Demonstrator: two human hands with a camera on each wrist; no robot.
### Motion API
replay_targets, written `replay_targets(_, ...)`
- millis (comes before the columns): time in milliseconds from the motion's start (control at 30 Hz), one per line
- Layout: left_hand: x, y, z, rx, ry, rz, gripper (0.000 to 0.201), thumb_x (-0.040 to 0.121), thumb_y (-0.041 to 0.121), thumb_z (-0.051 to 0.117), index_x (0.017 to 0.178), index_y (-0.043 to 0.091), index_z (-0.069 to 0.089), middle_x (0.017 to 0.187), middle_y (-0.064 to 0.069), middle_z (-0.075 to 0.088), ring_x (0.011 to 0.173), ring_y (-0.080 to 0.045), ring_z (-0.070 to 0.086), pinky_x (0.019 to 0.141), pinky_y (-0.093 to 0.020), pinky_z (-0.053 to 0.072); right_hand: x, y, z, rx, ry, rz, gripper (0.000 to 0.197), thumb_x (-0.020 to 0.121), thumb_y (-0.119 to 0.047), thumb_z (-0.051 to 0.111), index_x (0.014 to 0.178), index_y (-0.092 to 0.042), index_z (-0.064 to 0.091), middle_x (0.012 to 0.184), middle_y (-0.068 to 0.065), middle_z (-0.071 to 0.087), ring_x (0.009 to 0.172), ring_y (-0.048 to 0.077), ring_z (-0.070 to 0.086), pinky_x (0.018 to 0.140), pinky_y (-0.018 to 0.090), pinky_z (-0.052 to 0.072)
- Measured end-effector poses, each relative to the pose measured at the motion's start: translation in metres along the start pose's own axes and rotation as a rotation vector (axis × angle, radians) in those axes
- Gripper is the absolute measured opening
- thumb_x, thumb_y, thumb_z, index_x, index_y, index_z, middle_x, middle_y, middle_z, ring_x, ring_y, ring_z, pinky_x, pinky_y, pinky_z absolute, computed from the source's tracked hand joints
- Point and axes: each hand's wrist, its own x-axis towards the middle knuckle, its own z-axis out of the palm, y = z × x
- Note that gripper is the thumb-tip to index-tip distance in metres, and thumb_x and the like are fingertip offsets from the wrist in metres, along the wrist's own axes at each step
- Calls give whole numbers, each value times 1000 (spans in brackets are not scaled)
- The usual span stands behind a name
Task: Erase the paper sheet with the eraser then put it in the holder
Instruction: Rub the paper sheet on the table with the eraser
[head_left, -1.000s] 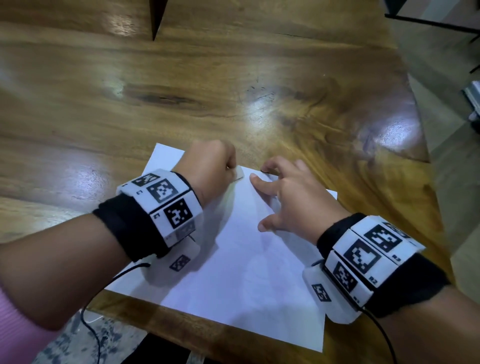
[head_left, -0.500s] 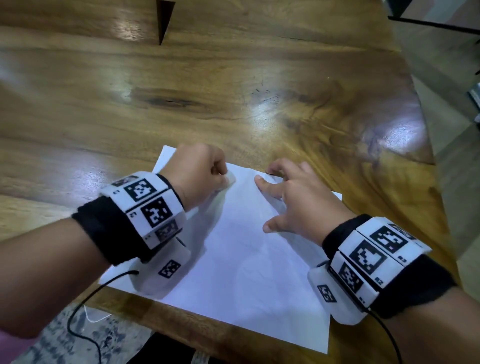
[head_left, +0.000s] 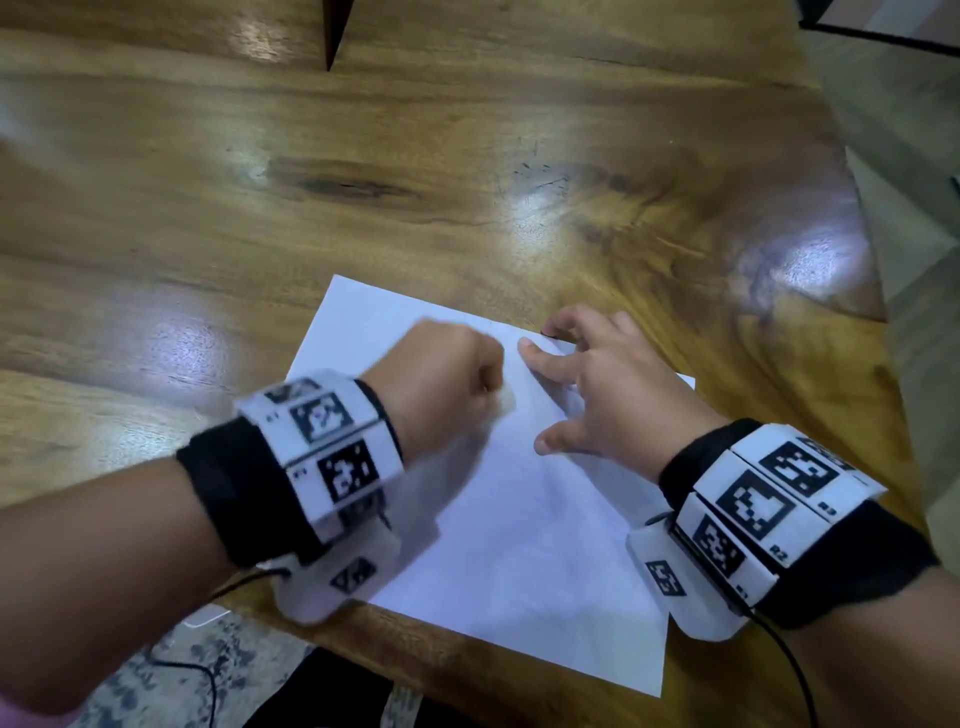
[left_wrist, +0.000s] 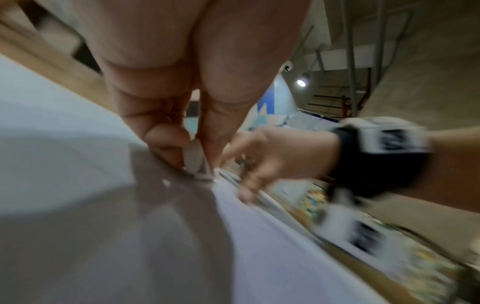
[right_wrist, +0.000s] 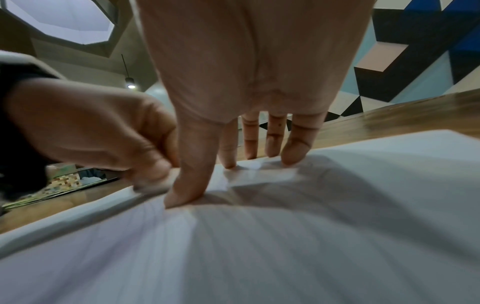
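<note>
Left hand (head_left: 441, 379) pinches the small, firm eraser (left_wrist: 196, 159), rubbing just beside the right hand (head_left: 602, 400), whose spread fingertips (right_wrist: 292, 158) pin the thin, easily creased paper sheet (head_left: 519, 545).

Glare patches gleam on the table (head_left: 467, 156); both wrist views are motion-blurred and dim.

1. table (head_left: 467, 156): wood, glossy, varnished (light glares off it).
2. paper sheet (head_left: 519, 545): white paper, matt, faintly creased.
3. eraser (left_wrist: 193, 156): pale, dull, rubbery-looking.
4. wristbands (head_left: 234, 499): black cloth, matt.
</note>
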Motion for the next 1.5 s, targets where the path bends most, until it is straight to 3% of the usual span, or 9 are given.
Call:
replay_targets(133, -26, 2, 12, -24, -203, 104, 7, 76, 23, 66, 72, 17, 65, 60, 10, 50, 65, -13, 48, 55, -9, 30, 0, 1, 1, 2, 4, -3, 83, 70, -42, 76, 142, -32, 37, 139, -9, 26, 114, 14, 23, 95, 16, 26)
replay_targets(333, 7, -5, -8, 20, 51, -34, 11, 78, 23, 65, 78, 12, 65, 62, 3, 52, 58, -17, 46, 56, -22, 34, -1, 1, 2, -19, 7, -7, 82, 71, -44, 75, 143, -33, 35, 139, -9, 26, 115, 14, 23, 93, 16, 24)
replay_targets(567, -32, -5, 7, 35, -211, 154, 6, 74, 13, 66, 69, 15, 66, 53, 17, 44, 54, 3, 47, 60, -1, 34, -2, 1, 2, -13, 14, -11, 82, 72, -43, 74, 143, -32, 35, 139, -8, 26, 112, 13, 24, 97, 18, 26)
replay_targets(700, 7, -6, -9, 85, 13, 25, 10, 76, 20, 67, 81, 12, 67, 69, 2, 58, 71, -16, 49, 62, -20, 33, -3, 0, 2, -20, 10, -7, 80, 73, -43, 74, 143, -33, 36, 140, -8, 25, 116, 16, 25, 97, 19, 25)
replay_targets(800, 9, -4, -8, 92, 16, 0, 8, 78, 19, 65, 79, 11, 66, 62, 4, 53, 69, -17, 50, 59, -22, 33, -3, 1, 3, -30, 15, -12, 80, 73, -44, 73, 143, -33, 35, 139, -8, 25, 116, 16, 25, 95, 19, 24)
replay_targets(1000, -46, -2, 14, 12, -247, 157, 14, 78, 26, 67, 66, 19, 63, 58, 13, 43, 53, 1, 42, 55, -5, 31, -3, 1, 3, -19, 11, -13, 82, 75, -43, 72, 145, -31, 32, 140, -7, 24, 118, 16, 24, 96, 18, 25)
replay_targets(1233, -19, -35, -31, -83, 106, -201, 13, 70, 17, 73, 83, 19, 71, 72, -2, 70, 67, -14, 59, 58, -12, 39, -6, 9, 3, -39, -11, -33, 78, 76, -36, 73, 143, -35, 32, 145, -11, 24, 121, 16, 24, 91, 13, 19)
replay_targets(1400, -18, -34, -17, -42, 92, -182, 11, 73, 16, 71, 83, 13, 69, 67, -1, 67, 56, -1, 50, 50, -6, 36, -13, 15, 3, -30, -15, -64, 81, 71, -32, 78, 141, -34, 36, 150, -14, 22, 125, 13, 23, 94, 10, 21)
replay_targets(1500, -21, -33, -13, -43, 130, -186, 7, 74, 19, 70, 80, 15, 69, 68, -1, 66, 61, -8, 54, 51, -6, 35, -13, 15, 6, -27, -16, -66, 84, 71, -33, 78, 142, -34, 34, 151, -15, 19, 124, 10, 20, 98, 12, 23)
